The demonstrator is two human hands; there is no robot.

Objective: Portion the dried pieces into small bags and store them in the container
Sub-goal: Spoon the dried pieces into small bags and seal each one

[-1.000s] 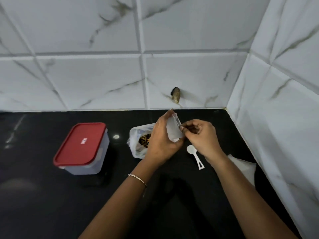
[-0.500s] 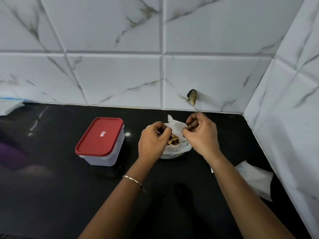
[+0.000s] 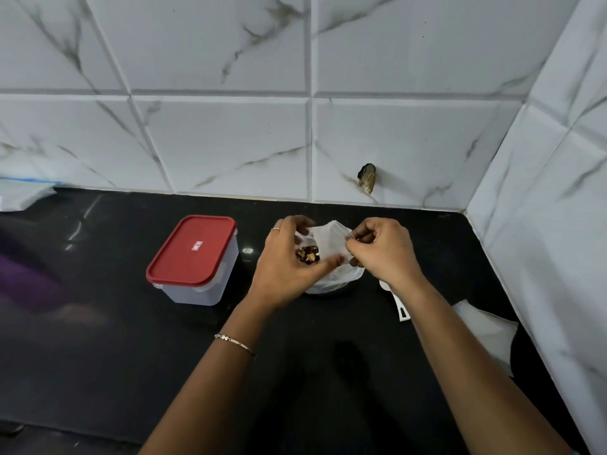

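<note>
Two hands on one small bag: left hand and right hand pinching it; one red-lidded container left, one spoon right.

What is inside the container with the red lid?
That cannot be seen. The container is shut by its red lid, and its cloudy walls show nothing definite inside. The dried pieces in view are outside it, between the person's hands.

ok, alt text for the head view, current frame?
Two bare hands, left hand and right hand, hold a small white bag above a larger clear plastic bag of brown dried pieces on a black countertop. A lidded red-topped plastic container sits to the left, a white plastic spoon to the right.
</note>
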